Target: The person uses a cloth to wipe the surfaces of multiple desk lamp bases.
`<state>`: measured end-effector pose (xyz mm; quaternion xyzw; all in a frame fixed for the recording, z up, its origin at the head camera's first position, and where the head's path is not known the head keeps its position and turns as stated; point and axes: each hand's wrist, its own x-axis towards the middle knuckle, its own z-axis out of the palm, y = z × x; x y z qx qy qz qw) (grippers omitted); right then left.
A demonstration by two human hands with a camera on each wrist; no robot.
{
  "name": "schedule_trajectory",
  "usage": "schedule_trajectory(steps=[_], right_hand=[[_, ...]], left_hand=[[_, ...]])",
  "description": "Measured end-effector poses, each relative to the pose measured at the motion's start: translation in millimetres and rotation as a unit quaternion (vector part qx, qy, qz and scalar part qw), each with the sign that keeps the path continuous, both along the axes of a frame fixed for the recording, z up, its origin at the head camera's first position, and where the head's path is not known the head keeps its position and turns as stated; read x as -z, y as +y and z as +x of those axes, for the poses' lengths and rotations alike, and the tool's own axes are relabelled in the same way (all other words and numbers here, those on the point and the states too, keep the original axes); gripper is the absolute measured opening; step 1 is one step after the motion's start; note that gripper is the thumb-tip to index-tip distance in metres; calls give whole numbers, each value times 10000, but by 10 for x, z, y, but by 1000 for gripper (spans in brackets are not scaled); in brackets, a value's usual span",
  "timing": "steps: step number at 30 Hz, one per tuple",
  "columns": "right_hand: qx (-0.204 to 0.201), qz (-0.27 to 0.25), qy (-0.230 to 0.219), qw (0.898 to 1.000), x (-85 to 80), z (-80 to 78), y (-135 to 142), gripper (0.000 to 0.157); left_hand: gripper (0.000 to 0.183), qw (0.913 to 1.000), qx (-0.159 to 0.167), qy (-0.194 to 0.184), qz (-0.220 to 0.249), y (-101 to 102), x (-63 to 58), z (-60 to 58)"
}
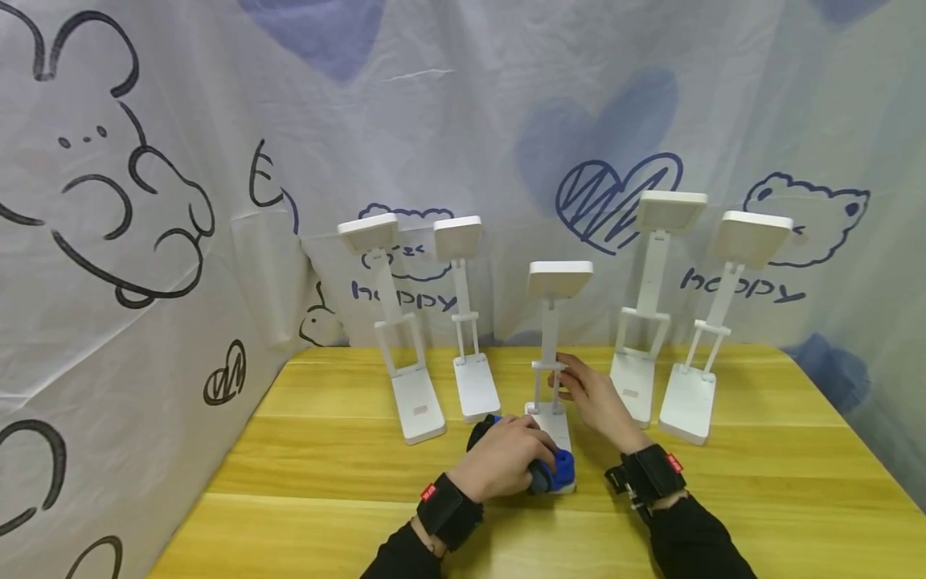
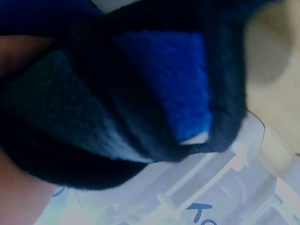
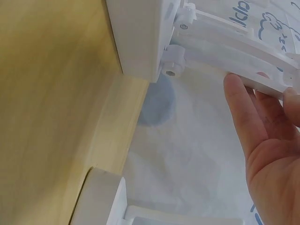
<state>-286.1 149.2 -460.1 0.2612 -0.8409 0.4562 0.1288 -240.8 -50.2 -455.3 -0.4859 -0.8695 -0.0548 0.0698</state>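
Observation:
In the head view a white desk lamp (image 1: 560, 280) stands upright at the middle of the table. My left hand (image 1: 506, 457) grips a blue and dark-grey cloth (image 1: 563, 468) and holds it on the lamp's base. Close up in the left wrist view, the cloth (image 2: 183, 84) looks fuzzy, with dark edging. Around the lower bracket of the same lamp, my right hand (image 1: 595, 400) pinches one side bar. The right wrist view shows fingertips and thumb of that hand (image 3: 269, 136) on the white bar (image 3: 262, 85), beside the hinged base (image 3: 140, 37).
Two similar white lamps (image 1: 419, 406) (image 1: 477, 388) stand to the left and two more (image 1: 633, 386) (image 1: 687, 402) to the right, close to my right hand. Behind the wooden table (image 1: 325, 474) hangs a printed curtain (image 1: 463, 121).

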Motion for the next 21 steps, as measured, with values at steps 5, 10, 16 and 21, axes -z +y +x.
schedule_trajectory(steps=[5,10,16,21], right_hand=[[41,54,41,10000,-26,12,-24,34],[54,47,57,10000,-34,10,-44,33],[-11,26,30,10000,-21,11,-47,34],[4,-26,67,10000,-3,5,-25,34]], left_hand=[[36,9997,-217,-34,-69,-72,-14,-45],[33,9987,-474,178,-9,-148,-16,-91],[29,9945,-800,658,121,-187,58,-150],[32,9905,-1148,699,297,-148,95,-175]])
